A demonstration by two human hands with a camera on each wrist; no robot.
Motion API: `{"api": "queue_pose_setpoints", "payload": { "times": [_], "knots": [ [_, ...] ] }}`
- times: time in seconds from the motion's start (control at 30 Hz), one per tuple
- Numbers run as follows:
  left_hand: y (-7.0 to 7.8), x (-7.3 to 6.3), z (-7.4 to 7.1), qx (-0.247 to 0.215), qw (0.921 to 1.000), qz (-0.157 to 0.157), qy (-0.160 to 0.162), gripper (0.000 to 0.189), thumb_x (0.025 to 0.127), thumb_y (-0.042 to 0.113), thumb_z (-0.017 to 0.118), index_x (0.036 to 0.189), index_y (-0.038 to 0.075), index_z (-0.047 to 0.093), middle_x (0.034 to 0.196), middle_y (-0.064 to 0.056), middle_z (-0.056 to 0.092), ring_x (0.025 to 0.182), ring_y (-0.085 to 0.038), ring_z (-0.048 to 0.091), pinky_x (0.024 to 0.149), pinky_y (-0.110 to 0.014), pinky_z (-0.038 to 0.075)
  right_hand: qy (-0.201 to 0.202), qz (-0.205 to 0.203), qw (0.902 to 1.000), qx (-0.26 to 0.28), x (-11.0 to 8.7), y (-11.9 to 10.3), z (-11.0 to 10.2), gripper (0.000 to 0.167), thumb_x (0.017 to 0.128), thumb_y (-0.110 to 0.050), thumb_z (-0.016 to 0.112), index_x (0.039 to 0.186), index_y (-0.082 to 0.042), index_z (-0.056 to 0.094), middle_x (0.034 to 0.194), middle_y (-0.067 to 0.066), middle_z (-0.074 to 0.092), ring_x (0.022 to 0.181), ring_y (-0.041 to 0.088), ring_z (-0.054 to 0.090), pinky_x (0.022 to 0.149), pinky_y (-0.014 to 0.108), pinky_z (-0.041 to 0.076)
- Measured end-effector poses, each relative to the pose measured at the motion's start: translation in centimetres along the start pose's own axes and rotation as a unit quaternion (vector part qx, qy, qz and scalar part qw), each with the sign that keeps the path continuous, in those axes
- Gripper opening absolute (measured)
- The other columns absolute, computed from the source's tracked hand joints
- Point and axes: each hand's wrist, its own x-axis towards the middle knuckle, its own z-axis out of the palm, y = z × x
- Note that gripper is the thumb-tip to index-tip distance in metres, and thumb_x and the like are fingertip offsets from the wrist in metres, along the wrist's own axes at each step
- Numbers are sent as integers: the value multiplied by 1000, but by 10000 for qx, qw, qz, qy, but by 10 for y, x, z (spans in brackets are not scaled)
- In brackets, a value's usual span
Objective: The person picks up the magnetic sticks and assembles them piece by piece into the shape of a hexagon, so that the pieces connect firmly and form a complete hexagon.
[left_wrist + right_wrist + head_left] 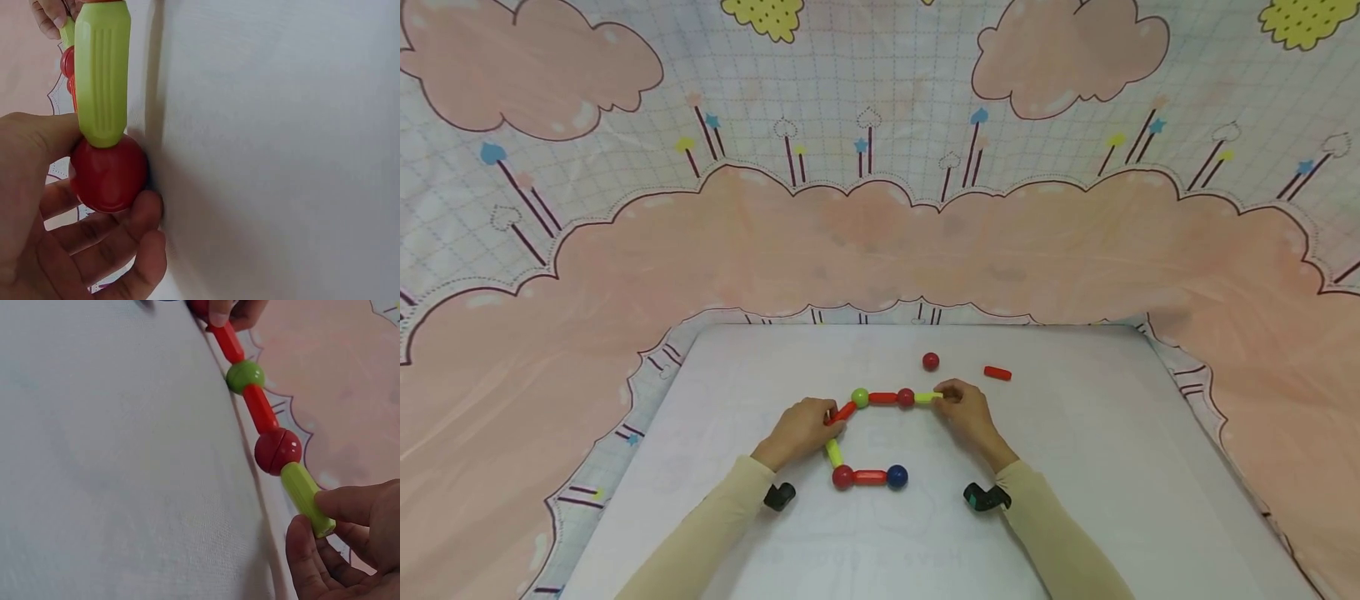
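An open-sided chain of magnetic-looking toy rods and balls lies on the white table. My left hand (805, 425) grips a red ball (109, 175) at its left corner, thumb on one side and fingers curled on the other. From that ball, a red rod (844, 412) leads to a green ball (245, 377), then another red rod (260, 407) and a red ball (278, 451). A yellow-green rod (303, 494) extends from there, its free end pinched by my right hand (966, 417). Nearer me, another yellow-green rod (834, 452) meets a red ball (843, 477), red rod (871, 477) and blue ball (897, 477).
Behind the chain lie a loose red ball (931, 362) and, farther right, a loose red rod (997, 373). Black devices (779, 497) sit at both wrists. Patterned cloth (925, 250) hangs beyond the far edge of the white table (1112, 467).
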Motion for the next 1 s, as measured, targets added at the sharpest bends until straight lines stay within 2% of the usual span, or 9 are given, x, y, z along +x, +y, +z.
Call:
{"api": "queue_pose_setpoints", "payload": {
  "times": [0.17, 0.37, 0.77, 0.9, 1.0],
  "knots": [
    [1, 0, 1, -116, 9999, -67, -60, 21, 90, 31, 71, 93, 11, 66, 70, 1, 56, 60, -13, 50, 54, -26, 38, 129, 17, 9999, 58, 1, 1, 2, 18, 89, -9, 70, 107, -7, 70, 107, 12, 67, 91, 21, 59, 81, 29, 52],
    [1, -1, 2, -113, 9999, -55, -21, 21, 89, 31, 71, 91, 11, 66, 68, 2, 55, 59, -13, 49, 53, -26, 37, 364, -122, 9992, 55, 2, 2, 5, 16, 86, -8, 72, 102, -6, 71, 100, 12, 68, 88, 20, 61, 77, 28, 51],
    [0, -2, 2, -239, 9997, -87, -38, 20, 90, 31, 70, 92, 12, 65, 67, 1, 54, 58, -13, 49, 53, -25, 37, 251, -128, 9996, -67, -3, 4, 6, 15, 81, -10, 77, 94, -7, 70, 89, 9, 67, 80, 18, 58, 70, 25, 47],
    [-1, -2, 1, -131, 9999, -82, -68, 21, 91, 35, 68, 90, 14, 65, 65, 2, 54, 58, -13, 49, 52, -25, 36, 304, -232, 9992, -70, -3, 5, 8, 14, 82, -8, 76, 94, -5, 69, 89, 9, 68, 80, 17, 59, 69, 24, 48],
    [1, 1, -4, -2, 9999, -120, 63, 26, 91, 39, 67, 93, 13, 67, 69, 2, 57, 60, -14, 51, 54, -26, 39, 319, -236, 9992, -8, -3, 5, 8, 14, 82, -9, 76, 94, -6, 69, 90, 10, 69, 81, 17, 60, 70, 24, 49]
  ]
}}
